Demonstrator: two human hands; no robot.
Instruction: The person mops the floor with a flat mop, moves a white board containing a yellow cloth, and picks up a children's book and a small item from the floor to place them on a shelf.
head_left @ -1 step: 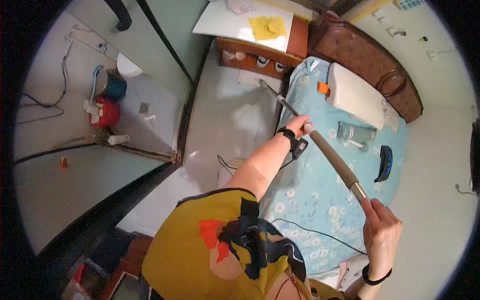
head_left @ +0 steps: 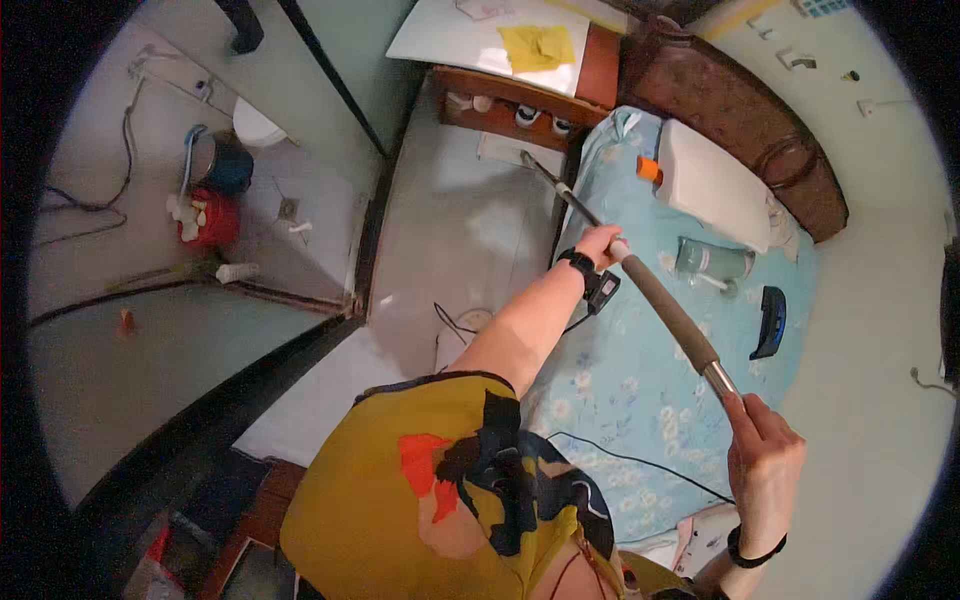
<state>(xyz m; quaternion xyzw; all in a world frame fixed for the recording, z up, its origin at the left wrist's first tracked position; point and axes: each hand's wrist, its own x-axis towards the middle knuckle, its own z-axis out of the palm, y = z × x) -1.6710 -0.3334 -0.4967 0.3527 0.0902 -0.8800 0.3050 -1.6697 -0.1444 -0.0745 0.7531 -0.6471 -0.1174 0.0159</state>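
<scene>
A flat mop (head_left: 672, 311) slants across the view, its long pole fitted with a brown foam sleeve. My left hand (head_left: 600, 246) is closed around the pole just beyond the sleeve, over the bed's near-left edge. At the metal top end, my right hand (head_left: 766, 455) is closed on the pole, thumb and fingers wrapped round it. The far end of the pole meets a pale flat mop head (head_left: 497, 149) on the grey floor (head_left: 460, 230), close to the foot of a wooden cabinet (head_left: 497, 110).
Along the right stands a bed (head_left: 610, 400) with a pillow (head_left: 705, 180), an orange object (head_left: 649, 169), a clear package (head_left: 712, 262) and a black-and-blue object (head_left: 768, 322). A yellow cloth (head_left: 537, 48) lies on the cabinet. Past the dark door frame (head_left: 372, 235) are a red basin (head_left: 212, 218) and a blue bucket (head_left: 228, 165).
</scene>
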